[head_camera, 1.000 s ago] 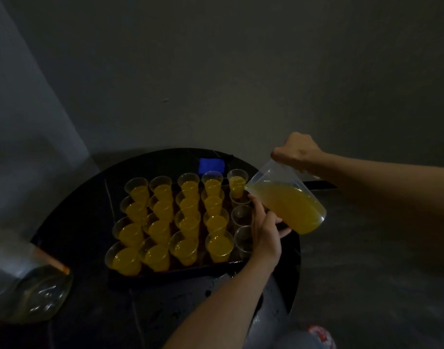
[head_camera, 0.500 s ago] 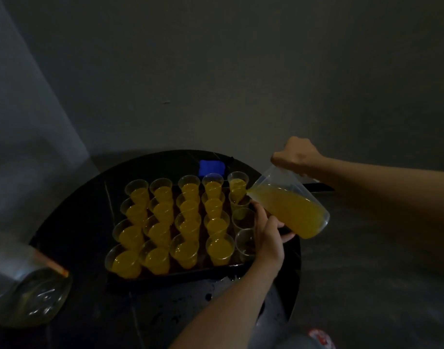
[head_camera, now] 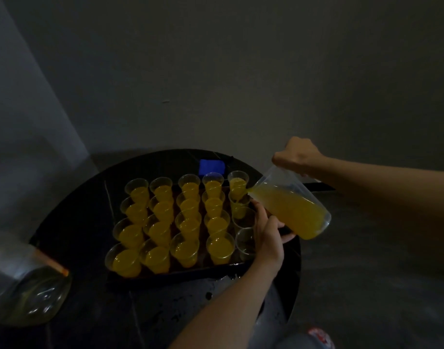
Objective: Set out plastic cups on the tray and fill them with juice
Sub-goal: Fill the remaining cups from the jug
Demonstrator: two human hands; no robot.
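Clear plastic jug (head_camera: 291, 210), gripped at its top by the right hand (head_camera: 296, 154), tilts juice into a cup (head_camera: 238, 201) in the tray's (head_camera: 180, 273) right column, while the left hand (head_camera: 267, 233) clasps the tray's right rim, steadying it.

Head-worn wide-angle view, facing forward and down, close above tray (head_camera: 190, 272) on round table (head_camera: 77, 217)

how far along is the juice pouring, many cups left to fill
Done: all cups are set out on the tray, and the four left columns plus the far right-column cup are filled. In hand: the right hand tips the jug into the second right-column cup, left hand at the tray's edge. Left: the two nearest right-column cups look empty.
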